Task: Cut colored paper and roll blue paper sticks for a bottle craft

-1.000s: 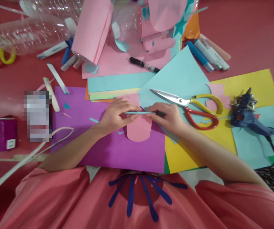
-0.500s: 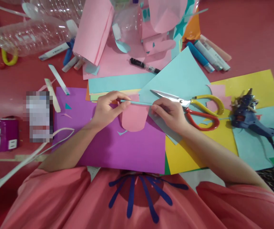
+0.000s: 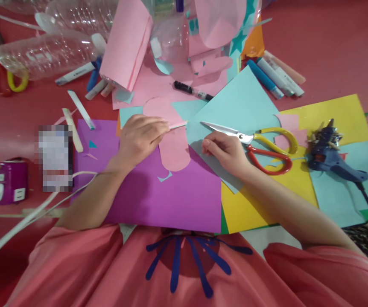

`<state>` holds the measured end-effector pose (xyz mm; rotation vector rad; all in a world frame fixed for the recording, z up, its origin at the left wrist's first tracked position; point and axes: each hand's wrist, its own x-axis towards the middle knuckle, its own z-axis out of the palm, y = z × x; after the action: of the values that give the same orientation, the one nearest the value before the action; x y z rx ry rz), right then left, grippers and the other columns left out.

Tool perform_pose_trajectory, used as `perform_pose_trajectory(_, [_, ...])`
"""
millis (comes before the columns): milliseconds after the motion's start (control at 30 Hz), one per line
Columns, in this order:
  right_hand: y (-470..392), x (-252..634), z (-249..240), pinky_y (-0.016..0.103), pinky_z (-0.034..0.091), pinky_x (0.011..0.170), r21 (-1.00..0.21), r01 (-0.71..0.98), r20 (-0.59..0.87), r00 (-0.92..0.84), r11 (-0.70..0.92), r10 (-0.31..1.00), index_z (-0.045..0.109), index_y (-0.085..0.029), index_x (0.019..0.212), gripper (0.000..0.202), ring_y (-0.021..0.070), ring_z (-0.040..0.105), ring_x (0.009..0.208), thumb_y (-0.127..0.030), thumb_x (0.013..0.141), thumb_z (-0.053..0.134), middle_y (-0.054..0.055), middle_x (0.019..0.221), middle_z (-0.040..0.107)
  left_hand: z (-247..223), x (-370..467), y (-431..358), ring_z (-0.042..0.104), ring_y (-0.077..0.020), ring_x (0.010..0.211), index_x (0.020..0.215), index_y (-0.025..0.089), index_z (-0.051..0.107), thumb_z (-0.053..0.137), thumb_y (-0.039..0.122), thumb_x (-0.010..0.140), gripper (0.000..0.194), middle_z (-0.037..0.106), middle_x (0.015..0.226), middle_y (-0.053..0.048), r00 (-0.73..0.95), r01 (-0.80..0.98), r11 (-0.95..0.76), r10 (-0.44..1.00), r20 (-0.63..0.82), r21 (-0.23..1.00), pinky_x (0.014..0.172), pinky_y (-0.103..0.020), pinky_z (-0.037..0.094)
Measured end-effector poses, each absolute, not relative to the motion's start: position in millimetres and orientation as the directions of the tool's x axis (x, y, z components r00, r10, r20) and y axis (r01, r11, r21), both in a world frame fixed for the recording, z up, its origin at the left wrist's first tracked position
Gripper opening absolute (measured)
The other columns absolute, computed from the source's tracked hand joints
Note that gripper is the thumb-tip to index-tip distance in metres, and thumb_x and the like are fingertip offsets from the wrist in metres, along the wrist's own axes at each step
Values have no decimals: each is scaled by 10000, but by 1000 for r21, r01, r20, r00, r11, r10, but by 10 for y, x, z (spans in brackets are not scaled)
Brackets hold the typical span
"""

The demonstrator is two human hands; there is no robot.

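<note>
My left hand [image 3: 144,138] lies over a pink paper cutout [image 3: 175,154] with rounded ends. Its fingers are pressed together around a thin pale paper strip [image 3: 179,125], whose tip sticks out past the fingertips across the cutout. The rest of the strip is hidden under the hand. My right hand [image 3: 225,151] is curled closed over the light blue paper, apart from the cutout, with nothing visible in it. Right beside it lie scissors [image 3: 246,138] with one yellow and one red handle. A purple sheet [image 3: 171,200] is beneath the cutout.
A blue glue gun [image 3: 337,164] rests at the right on light blue and yellow sheets. Several markers [image 3: 276,76], a black pen [image 3: 192,91] and clear plastic bottles [image 3: 48,53] lie farther back. At left are a blurred phone [image 3: 56,157], a purple power adapter [image 3: 6,181] and white cables.
The strip, held between both hands before, has left my right hand, which stays curled in place. My left hand has turned palm-down over the cutout, whose upper part now shows.
</note>
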<state>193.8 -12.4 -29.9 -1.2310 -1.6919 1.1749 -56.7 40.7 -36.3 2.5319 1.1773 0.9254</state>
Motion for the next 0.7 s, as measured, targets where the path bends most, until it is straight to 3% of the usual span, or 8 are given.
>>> perform_pose_trajectory(100, [-122, 1937, -287, 253, 392, 502, -939, 308, 60, -289, 152, 956, 567, -185, 698, 255, 98, 513, 520, -298, 919, 505, -8, 586, 595, -414, -551, 432, 694, -230, 1019, 894, 298, 695, 555, 300, 905, 141, 770, 972, -9, 450, 672, -588, 807, 382, 450, 933, -421, 483])
perform_pose_trajectory(267, [-121, 1931, -295, 277, 443, 538, -886, 408, 109, -277, 219, 955, 573, -197, 721, 208, 127, 547, 557, -261, 905, 502, 6, 636, 629, -349, -528, 395, 631, -207, 1170, 1088, 272, 671, 421, 290, 960, 281, 720, 1180, -32, 568, 702, -644, 764, 306, 305, 1025, -406, 460])
perform_pose_trajectory(367, [-127, 1918, -360, 374, 530, 750, -780, 516, 230, -288, 353, 930, 600, -215, 828, 118, 198, 645, 785, -258, 902, 518, 43, 816, 697, -315, -448, 315, 480, -231, 1363, 1295, 269, 572, 423, 392, 975, 374, 557, 1433, -61, 756, 591, -773, 631, 177, 229, 1126, -447, 381])
perform_pose_trajectory(467, [-141, 1904, -439, 515, 483, 961, -666, 596, 295, -341, 448, 893, 587, -236, 1022, 151, 282, 627, 1068, -300, 888, 564, 86, 1063, 698, -321, -381, 250, 412, -245, 1414, 1419, 259, 451, 441, 412, 973, 472, 484, 1495, -82, 835, 529, -826, 548, 55, 193, 1169, -493, 311])
perform_pose_trajectory(567, [-161, 1895, -476, 560, 445, 1023, -620, 628, 293, -370, 470, 882, 537, -227, 1141, 315, 322, 573, 1191, -344, 861, 624, 123, 1185, 656, -326, -378, 234, 446, -258, 1388, 1394, 212, 486, 451, 386, 973, 457, 522, 1459, -110, 833, 529, -829, 548, 75, 185, 1157, -504, 329])
perform_pose_trajectory(700, [-174, 1898, -466, 574, 435, 1038, -604, 645, 273, -386, 469, 881, 505, -231, 1183, 339, 330, 544, 1240, -314, 870, 604, 129, 1225, 627, -301, -423, 279, 554, -262, 1277, 1207, 205, 631, 435, 371, 974, 346, 637, 1328, -93, 778, 575, -795, 605, 172, 193, 1085, -470, 429])
